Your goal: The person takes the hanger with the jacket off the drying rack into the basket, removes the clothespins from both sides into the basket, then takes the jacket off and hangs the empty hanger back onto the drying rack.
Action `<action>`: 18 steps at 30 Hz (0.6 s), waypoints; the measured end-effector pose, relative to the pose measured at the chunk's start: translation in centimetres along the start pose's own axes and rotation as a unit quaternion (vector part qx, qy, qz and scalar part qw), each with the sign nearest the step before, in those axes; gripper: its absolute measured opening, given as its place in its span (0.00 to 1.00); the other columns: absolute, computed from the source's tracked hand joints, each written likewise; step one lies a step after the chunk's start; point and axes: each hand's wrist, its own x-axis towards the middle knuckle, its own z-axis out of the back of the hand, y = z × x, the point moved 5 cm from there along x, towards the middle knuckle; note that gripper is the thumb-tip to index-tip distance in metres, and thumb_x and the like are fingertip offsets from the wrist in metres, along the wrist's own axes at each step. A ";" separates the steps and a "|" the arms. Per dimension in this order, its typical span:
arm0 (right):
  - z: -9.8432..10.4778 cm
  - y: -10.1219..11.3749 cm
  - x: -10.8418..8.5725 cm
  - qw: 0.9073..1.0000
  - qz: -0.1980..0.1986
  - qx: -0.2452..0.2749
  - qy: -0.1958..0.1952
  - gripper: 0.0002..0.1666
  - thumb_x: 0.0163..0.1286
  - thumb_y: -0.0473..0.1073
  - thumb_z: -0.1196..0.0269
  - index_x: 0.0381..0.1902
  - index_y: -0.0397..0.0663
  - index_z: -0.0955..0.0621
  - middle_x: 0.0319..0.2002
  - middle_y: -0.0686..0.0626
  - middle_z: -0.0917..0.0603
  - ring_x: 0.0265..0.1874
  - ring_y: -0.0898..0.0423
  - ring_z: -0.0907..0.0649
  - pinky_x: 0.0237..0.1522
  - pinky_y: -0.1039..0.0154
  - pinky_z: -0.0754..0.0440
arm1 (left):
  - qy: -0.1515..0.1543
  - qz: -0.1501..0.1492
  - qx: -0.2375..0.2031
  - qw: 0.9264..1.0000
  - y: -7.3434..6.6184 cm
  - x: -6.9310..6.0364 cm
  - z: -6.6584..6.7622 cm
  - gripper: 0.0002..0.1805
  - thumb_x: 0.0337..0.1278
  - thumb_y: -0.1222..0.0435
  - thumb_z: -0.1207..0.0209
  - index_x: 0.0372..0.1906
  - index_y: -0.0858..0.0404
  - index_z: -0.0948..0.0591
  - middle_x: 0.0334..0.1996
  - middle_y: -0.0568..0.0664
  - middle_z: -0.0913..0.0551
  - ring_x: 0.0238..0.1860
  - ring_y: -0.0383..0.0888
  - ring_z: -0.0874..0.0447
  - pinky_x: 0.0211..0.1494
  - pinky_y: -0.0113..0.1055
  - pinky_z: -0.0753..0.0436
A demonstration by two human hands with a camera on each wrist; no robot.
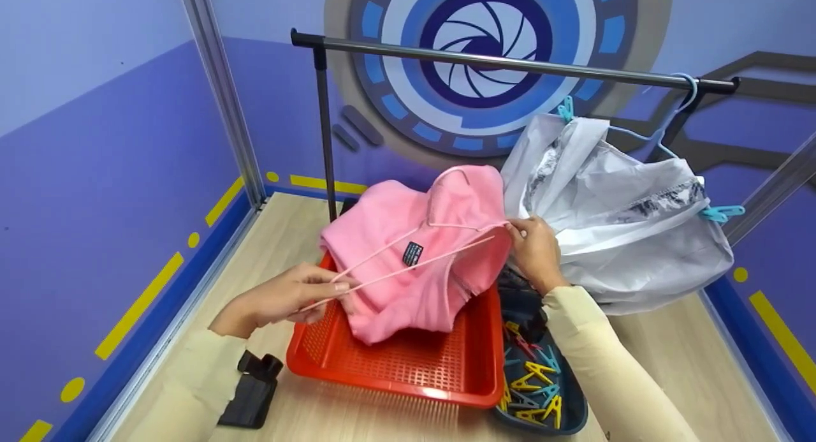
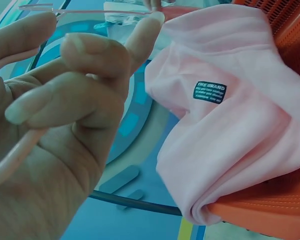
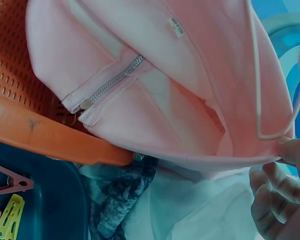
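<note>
A pink sweatshirt (image 1: pixel 389 238) with a dark label and a short zipper (image 3: pixel 115 82) lies bunched over the red basket (image 1: pixel 395 388), its opening spread toward the right. The left hand (image 1: pixel 299 295) grips one end of a thin pink clothes hanger (image 1: pixel 408 270). The hanger slants across the front of the sweatshirt, with its hook on the cloth. At the edge of the opening, the right hand (image 1: pixel 535 250) pinches the pink cloth between thumb and forefinger. In the right wrist view the hanger's other end (image 3: pixel 270 135) lies at the opening, close to those fingertips.
A grey metal rail (image 1: pixel 497 60) spans the back. From it a white garment (image 1: pixel 625 238) hangs on a light blue hanger (image 1: pixel 685 104) with turquoise clothes pegs. A dark tub (image 1: pixel 577 423) of coloured pegs stands right of the basket. At left lies a black object (image 1: pixel 252 397).
</note>
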 end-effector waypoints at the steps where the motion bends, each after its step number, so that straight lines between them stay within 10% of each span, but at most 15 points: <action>1: 0.0 -0.1 0.0 1.000 0.000 -0.001 -0.001 0.14 0.74 0.41 0.37 0.49 0.40 0.12 0.43 0.35 0.15 0.46 0.36 0.16 0.49 0.40 0.23 | 0.001 -0.003 0.000 1.000 -0.2 -0.1 0.1 0.20 0.77 0.60 0.48 0.48 0.76 0.17 0.15 0.45 0.31 0.15 0.36 0.35 0.19 0.23 0.37; 18: 0.2 -0.3 -0.8 1.000 0.012 0.004 -0.003 0.13 0.71 0.40 0.36 0.47 0.39 0.11 0.43 0.35 0.14 0.43 0.36 0.16 0.48 0.41 0.22 | -0.102 -0.012 -0.011 0.995 -3.0 1.1 2.4 0.20 0.78 0.59 0.50 0.42 0.69 0.13 0.15 0.45 0.26 0.15 0.35 0.32 0.18 0.23 0.37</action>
